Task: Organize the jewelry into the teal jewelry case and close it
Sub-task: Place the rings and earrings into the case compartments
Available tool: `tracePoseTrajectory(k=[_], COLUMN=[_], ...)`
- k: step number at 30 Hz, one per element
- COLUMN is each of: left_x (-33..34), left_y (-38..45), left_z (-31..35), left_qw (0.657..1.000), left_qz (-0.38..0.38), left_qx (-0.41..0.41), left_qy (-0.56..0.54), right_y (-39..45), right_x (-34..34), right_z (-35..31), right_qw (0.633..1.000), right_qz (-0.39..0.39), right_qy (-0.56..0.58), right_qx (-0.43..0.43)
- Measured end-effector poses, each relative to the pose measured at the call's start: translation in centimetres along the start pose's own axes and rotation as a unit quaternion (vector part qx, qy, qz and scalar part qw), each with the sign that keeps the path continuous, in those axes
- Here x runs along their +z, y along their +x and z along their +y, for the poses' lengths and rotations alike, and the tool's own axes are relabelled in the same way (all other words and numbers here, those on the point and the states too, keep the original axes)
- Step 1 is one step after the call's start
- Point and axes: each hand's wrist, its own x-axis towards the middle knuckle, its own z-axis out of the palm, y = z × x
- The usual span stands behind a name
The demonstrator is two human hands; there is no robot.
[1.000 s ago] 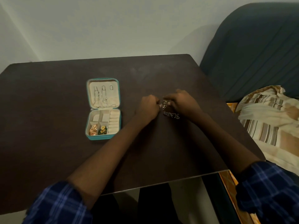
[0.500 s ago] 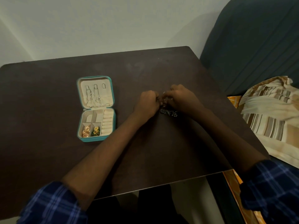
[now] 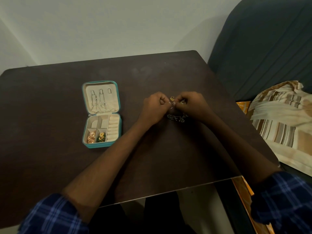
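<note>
The case [image 3: 101,114] lies open left of centre on the table [image 3: 50,102], long axis running away from the person, lid flat at the far end, chains [image 3: 99,103] hanging in it. Well right of it, the left hand [image 3: 154,107] and right hand [image 3: 190,104] meet with curled fingers, pinching small gold jewelry [image 3: 172,100] between their fingertips. Compared with half a second ago, that piece sits higher above the dark piece [image 3: 177,117] on the table below.
</note>
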Motion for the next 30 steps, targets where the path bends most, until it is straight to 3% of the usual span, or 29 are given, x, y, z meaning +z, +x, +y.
tracePoseTrajectory(k=[6, 11, 16, 25, 30], left_x=[-0.5, -2.0, -4.3, -9.9, -12.5], left_y=[-0.3, -1.0, -2.1, -5.1, -6.4], left_z=[0.5, 1.2, 2.1, 2.7, 2.1], left_qw=[0.980, 0.971, 0.967, 0.967, 0.956], left_qz=[-0.031, -0.039, -0.042, 0.014, 0.040], left_qx=[-0.047, -0.033, -0.018, 0.005, -0.022], left_qy=[-0.191, -0.232, -0.251, -0.254, -0.290], right_y=[-0.4, -1.4, -2.0, -2.9, -3.0], right_x=[0.1, -0.2, -0.4, -0.2, 0.4], right_z=[0.4, -1.6, -4.1, -9.4, -11.8], right_qw=[0.984, 0.959, 0.946, 0.935, 0.907], right_qz=[-0.005, 0.014, 0.023, 0.001, -0.023], right_qy=[0.162, 0.273, 0.314, 0.353, 0.419], right_qx=[0.074, 0.070, 0.076, 0.045, 0.045])
